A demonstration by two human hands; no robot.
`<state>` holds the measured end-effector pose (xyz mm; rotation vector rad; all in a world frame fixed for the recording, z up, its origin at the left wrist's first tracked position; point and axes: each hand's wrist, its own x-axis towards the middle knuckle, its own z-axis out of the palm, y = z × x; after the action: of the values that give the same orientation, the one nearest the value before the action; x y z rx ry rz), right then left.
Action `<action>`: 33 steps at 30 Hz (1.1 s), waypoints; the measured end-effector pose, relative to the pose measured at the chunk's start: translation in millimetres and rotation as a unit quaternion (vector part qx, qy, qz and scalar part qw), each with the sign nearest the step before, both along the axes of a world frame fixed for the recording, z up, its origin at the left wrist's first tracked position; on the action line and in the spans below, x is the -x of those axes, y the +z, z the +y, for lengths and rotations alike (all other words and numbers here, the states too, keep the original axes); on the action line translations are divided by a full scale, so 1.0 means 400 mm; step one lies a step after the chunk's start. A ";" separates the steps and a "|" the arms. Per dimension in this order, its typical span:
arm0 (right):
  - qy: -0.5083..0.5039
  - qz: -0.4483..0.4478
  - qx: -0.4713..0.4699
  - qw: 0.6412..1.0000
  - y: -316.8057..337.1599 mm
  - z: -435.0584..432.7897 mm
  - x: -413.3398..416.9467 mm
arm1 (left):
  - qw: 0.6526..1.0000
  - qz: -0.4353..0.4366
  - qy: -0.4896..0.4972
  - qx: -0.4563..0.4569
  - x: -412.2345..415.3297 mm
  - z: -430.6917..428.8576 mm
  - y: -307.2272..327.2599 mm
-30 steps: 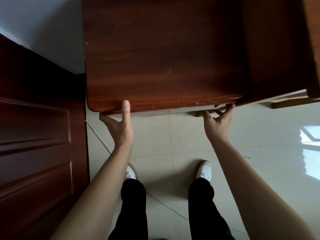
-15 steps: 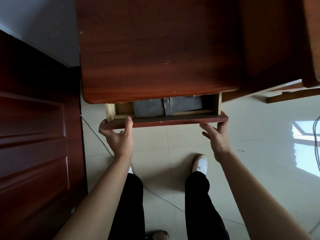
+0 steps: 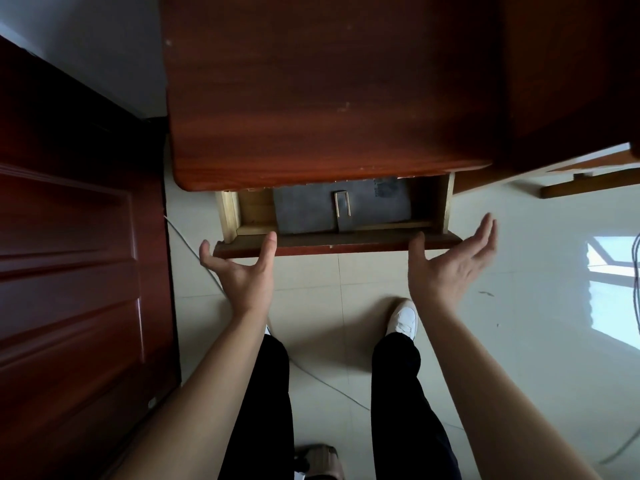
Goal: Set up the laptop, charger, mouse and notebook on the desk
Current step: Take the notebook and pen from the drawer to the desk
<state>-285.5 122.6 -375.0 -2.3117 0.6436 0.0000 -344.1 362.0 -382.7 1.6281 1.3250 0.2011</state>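
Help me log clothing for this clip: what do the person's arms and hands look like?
The left hand and right hand are bare: no gloves, rings or watch visible. The left arm and right arm are bare too, with no sleeve in view.

Black trousers (image 3: 263,393), full length; white shoe (image 3: 403,320) on right foot; forearms (image 3: 221,358) bare, unsleeved.

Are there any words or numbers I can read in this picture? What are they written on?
No text can be read.
Pale patch on the grey flat case in the open drawer: maybe a label, too blurred to read.
Desk top, door, white shoe: no writing shows.
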 end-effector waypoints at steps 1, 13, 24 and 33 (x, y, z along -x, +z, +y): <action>0.059 -0.051 0.065 0.995 0.013 0.004 -0.007 | 0.999 0.005 -0.024 -0.035 -0.001 0.006 0.007; 0.121 0.235 0.047 0.963 0.052 0.100 -0.180 | 0.954 0.080 -0.220 -0.186 -0.004 0.027 0.010; 0.079 0.137 -0.137 0.978 0.130 0.063 -0.023 | 0.948 0.079 -0.252 -0.178 0.007 0.039 0.037; -0.041 0.127 -0.252 0.958 0.164 -0.058 0.106 | 0.941 0.079 -0.279 -0.176 0.017 0.047 0.041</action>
<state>-328.0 99.5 -309.4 -1.8029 0.7661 0.3855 -350.9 380.9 -366.2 2.2991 0.9196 -0.0446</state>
